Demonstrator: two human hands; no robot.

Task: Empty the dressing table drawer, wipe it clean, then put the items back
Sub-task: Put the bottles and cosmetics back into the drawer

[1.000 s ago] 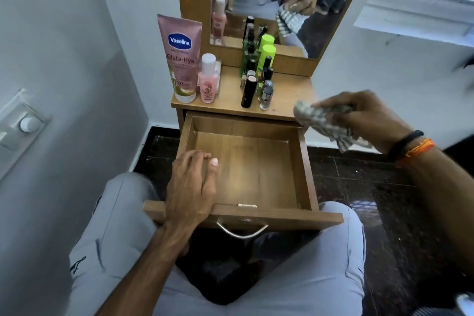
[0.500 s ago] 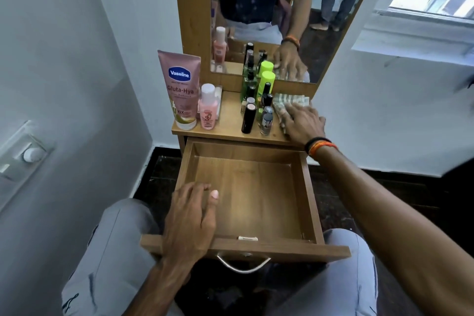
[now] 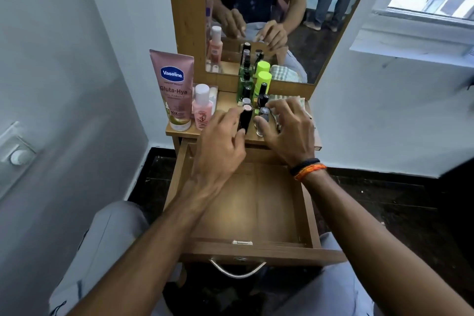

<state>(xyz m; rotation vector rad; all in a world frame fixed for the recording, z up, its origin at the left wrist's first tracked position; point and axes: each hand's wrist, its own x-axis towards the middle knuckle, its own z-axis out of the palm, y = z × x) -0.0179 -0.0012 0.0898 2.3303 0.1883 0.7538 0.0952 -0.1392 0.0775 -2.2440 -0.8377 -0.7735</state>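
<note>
The wooden drawer [image 3: 256, 251] stands pulled out over my lap, its bottom bare. On the table top [image 3: 225, 108] stand a black tube [image 3: 245, 118] and a small clear bottle with a grey cap [image 3: 263, 120] among several small cosmetics. My left hand [image 3: 220, 146] pinches the black tube between thumb and index finger. My right hand [image 3: 287, 131] arches over the small bottle, thumb against its front. The checked cloth [image 3: 289, 100] lies on the table top behind my right hand.
A pink Vaseline tube [image 3: 174, 90] and a pink bottle [image 3: 202, 108] stand at the table's left. Green bottles [image 3: 245, 84] and a neon-capped one [image 3: 264, 79] stand against the mirror [image 3: 256, 7]. A wall is close on the left, a window at right.
My right hand let go of the cloth on the table top and shifted left onto the small bottle. My left hand left the drawer's front edge and reached up to the black tube.
</note>
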